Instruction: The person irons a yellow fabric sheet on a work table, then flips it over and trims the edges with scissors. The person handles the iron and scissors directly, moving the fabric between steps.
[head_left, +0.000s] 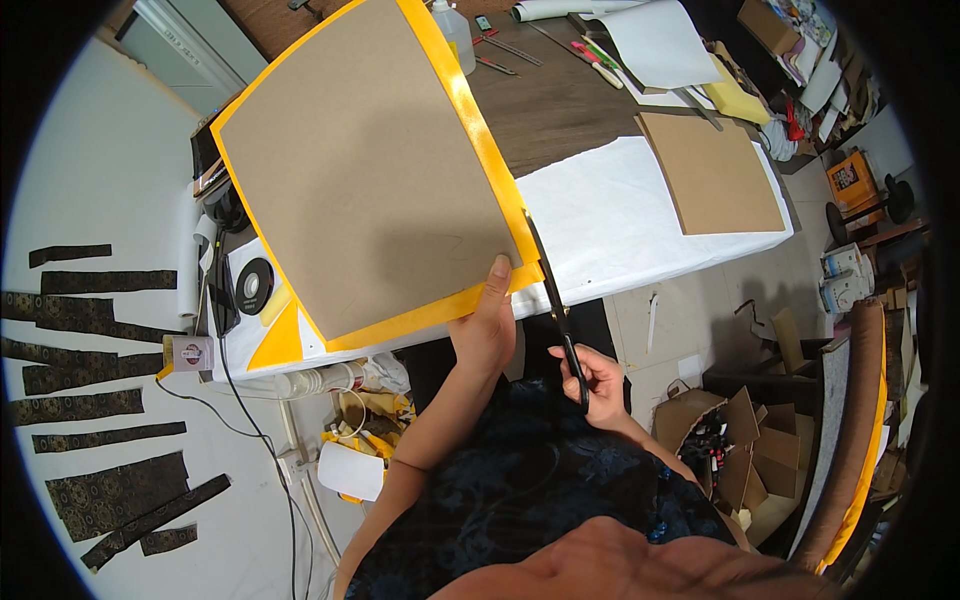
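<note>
A large grey-brown board (352, 172) bordered by yellow sheet material (491, 150) is held up over the table. My left hand (487, 322) grips its lower right corner, thumb on the board's face and fingers underneath. In my right hand (596, 382) is a pair of black-handled scissors (555, 289), its blades along the yellow border's outer edge near that corner. Whether the blades are closed on the material cannot be told. A loose yellow triangular piece (277, 341) lies on the white sheet at the table's left end.
Brown boards (716, 176) lie on the white sheet (600, 202) at the right. Pens (600, 64), a metal ruler (517, 51) and a plastic bottle (454, 34) stand or lie farther back. A black tape roll (255, 286) is at the left. An open cardboard box (690, 420) sits below right.
</note>
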